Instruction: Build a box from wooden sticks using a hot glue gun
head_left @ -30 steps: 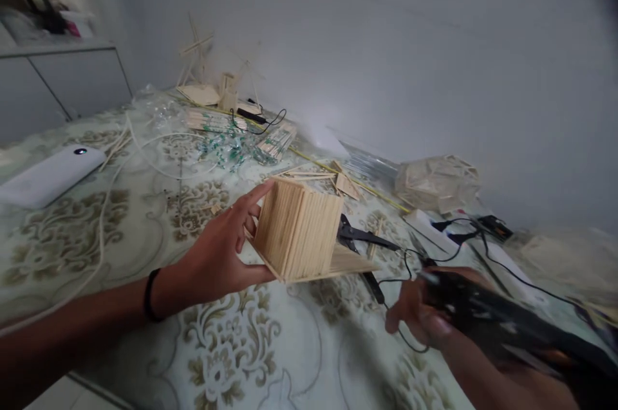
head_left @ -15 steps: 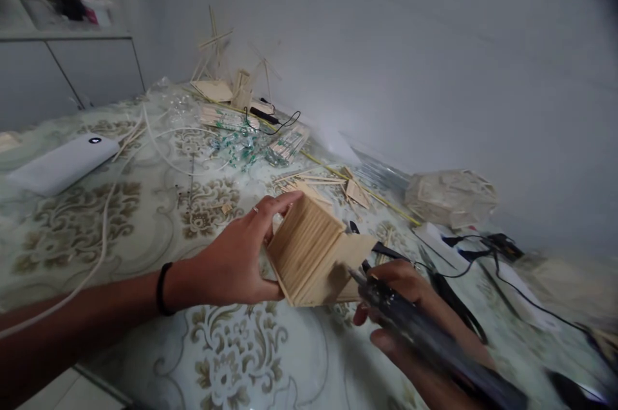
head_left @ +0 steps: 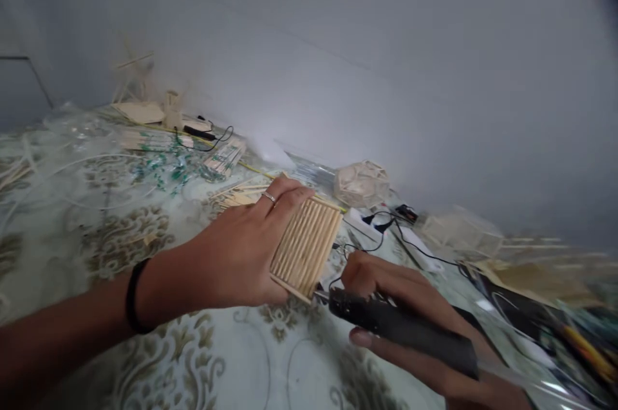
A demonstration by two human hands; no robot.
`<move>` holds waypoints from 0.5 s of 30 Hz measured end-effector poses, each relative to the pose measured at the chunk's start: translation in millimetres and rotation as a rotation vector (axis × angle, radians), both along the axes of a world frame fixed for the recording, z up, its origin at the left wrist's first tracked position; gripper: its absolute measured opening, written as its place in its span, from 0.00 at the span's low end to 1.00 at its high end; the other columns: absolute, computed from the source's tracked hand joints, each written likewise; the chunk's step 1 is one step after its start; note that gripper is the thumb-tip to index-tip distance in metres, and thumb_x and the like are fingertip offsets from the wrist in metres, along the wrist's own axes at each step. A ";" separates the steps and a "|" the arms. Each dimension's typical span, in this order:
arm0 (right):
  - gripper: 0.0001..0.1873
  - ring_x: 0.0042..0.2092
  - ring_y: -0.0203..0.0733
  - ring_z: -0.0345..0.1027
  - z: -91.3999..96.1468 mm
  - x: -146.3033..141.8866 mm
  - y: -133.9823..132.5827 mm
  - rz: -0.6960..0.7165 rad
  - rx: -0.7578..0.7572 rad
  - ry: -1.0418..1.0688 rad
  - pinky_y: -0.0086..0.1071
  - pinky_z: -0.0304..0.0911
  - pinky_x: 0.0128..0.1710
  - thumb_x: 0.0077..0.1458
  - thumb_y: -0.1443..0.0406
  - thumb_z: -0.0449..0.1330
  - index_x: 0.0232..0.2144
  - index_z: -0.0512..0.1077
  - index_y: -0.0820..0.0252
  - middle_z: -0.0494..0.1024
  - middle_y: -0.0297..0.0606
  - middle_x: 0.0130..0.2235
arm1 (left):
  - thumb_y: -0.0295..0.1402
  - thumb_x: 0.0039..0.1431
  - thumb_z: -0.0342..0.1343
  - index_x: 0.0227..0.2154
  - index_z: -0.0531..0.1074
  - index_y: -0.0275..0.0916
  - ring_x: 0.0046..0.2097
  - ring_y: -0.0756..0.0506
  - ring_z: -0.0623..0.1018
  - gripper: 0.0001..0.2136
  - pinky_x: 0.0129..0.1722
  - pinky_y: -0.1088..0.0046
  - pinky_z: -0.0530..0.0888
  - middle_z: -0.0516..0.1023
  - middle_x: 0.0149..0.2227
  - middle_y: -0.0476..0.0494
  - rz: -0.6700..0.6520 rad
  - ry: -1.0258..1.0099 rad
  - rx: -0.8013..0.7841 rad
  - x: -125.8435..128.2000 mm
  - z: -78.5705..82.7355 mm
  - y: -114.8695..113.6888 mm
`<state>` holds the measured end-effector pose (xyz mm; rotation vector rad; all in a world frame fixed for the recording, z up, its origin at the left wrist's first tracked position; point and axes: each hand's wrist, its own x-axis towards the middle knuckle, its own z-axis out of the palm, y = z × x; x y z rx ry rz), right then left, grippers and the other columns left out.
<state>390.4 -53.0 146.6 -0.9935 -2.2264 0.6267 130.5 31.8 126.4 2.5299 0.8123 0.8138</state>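
My left hand (head_left: 241, 255) grips a small box made of wooden sticks (head_left: 306, 246) from its left side, fingers curled over the top edge, a ring on one finger. My right hand (head_left: 400, 313) is wrapped round a black glue gun (head_left: 400, 329) lying almost level. The gun's metal tip touches the box's lower right corner. A black band sits on my left wrist.
The table carries a green floral patterned cloth (head_left: 145, 345). Stick models (head_left: 140, 101), bundles of sticks (head_left: 222, 159) and a wrapped stick dome (head_left: 362, 183) lie along the wall. Black cables (head_left: 386, 230) and a white power strip (head_left: 410, 246) lie behind my right hand.
My right hand has brought the glue gun leftward to the box's lower corner. My left hand has tilted the box so its slatted face points up. The view has swung right.
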 end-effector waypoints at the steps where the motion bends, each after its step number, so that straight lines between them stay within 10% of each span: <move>1: 0.12 0.33 0.42 0.68 1.0 5.8 0.5 -0.001 -0.006 0.000 0.34 0.62 0.30 0.62 0.62 0.70 0.35 0.68 0.52 0.73 0.33 0.32 | 0.34 0.47 0.70 0.73 0.52 0.40 0.69 0.24 0.74 0.51 0.64 0.41 0.79 0.60 0.75 0.27 0.003 0.018 0.014 6.0 1.1 0.7; 15: 0.16 0.33 0.39 0.63 -9.8 39.2 0.2 0.007 -0.094 0.064 0.34 0.56 0.31 0.64 0.57 0.69 0.34 0.65 0.53 0.70 0.31 0.33 | 0.33 0.46 0.70 0.77 0.49 0.44 0.68 0.28 0.75 0.55 0.63 0.51 0.81 0.62 0.75 0.31 0.011 -0.022 0.218 25.1 -17.9 3.1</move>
